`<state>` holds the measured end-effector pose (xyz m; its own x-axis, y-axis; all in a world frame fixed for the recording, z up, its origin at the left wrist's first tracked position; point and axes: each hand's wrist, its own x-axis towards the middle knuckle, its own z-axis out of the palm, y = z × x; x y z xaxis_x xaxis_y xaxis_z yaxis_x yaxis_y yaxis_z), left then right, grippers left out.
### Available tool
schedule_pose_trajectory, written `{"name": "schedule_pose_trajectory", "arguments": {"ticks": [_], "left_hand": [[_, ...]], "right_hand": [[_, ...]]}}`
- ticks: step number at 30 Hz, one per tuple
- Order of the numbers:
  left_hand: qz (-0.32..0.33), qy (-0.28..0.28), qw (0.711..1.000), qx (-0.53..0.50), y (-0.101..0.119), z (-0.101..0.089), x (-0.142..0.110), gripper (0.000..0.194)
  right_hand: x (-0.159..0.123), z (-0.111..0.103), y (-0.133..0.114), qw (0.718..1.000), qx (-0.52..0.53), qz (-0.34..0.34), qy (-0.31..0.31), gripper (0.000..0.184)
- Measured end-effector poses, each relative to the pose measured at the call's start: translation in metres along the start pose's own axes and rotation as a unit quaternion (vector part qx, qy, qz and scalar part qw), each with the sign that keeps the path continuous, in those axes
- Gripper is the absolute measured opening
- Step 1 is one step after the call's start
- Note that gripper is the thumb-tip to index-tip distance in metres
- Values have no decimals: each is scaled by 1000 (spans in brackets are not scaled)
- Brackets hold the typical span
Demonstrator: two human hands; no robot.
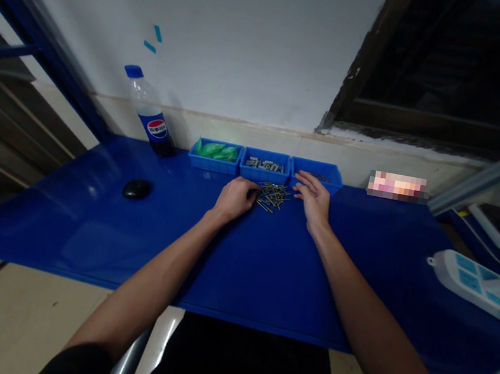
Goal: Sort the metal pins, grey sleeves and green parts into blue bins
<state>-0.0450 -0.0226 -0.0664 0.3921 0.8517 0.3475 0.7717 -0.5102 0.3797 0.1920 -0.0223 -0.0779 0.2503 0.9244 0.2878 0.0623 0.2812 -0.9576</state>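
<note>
A loose pile of thin, brass-coloured screws (pixel 272 196) lies on the blue tabletop between my hands. My left hand (pixel 235 197) is at the pile's left edge, its fingers curled and closed; what is in them, if anything, is hidden. On the other side, my right hand (pixel 314 199) is open, fingers apart and pointing left toward the pile, in front of the right blue bin (pixel 337 180). Small dark pieces show inside that bin. The middle blue bin (pixel 263 175) contains grey metal parts (pixel 264 164). Green plastic bags (pixel 216 151) fill the left blue bin (pixel 212 165).
A Pepsi bottle (pixel 157 125) stands at the back left, with a black computer mouse (pixel 136 188) in front of it. A white power strip (pixel 479 282) and cables lie at the right. The wall (pixel 256 40) rises right behind the bins on the blue table (pixel 265 267).
</note>
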Motion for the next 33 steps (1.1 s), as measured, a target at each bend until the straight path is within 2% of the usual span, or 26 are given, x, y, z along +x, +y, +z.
{"name": "schedule_pose_trajectory", "arguments": {"ticks": [9, 13, 17, 20, 24, 29, 33], "left_hand": [[-3, 43, 996, -76, -9, 12, 1, 30], [3, 84, 991, -106, -8, 11, 2, 28], [-10, 142, 972, -186, -4, 10, 5, 24], [-16, 162, 950, -267, -1, 10, 7, 26], [-7, 150, 937, -315, 5, 10, 7, 33], [2, 119, 937, -330, 13, 7, 4, 29], [-3, 95, 924, -371, 16, 6, 4, 33]], "right_hand": [[-4, 2, -4, 1000, 8, -7, -13, 38], [-6, 3, -6, 1000, 13, 3, -20, 34], [-7, 4, -7, 1000, 11, 3, -29, 32], [-9, 5, -8, 999, 3, -5, -38, 29], [-12, 8, -11, 998, -3, -7, -62, 27], [-16, 12, -14, 994, -4, -6, -105, 28], [-18, 14, -16, 990, 2, 7, -138, 26]]}}
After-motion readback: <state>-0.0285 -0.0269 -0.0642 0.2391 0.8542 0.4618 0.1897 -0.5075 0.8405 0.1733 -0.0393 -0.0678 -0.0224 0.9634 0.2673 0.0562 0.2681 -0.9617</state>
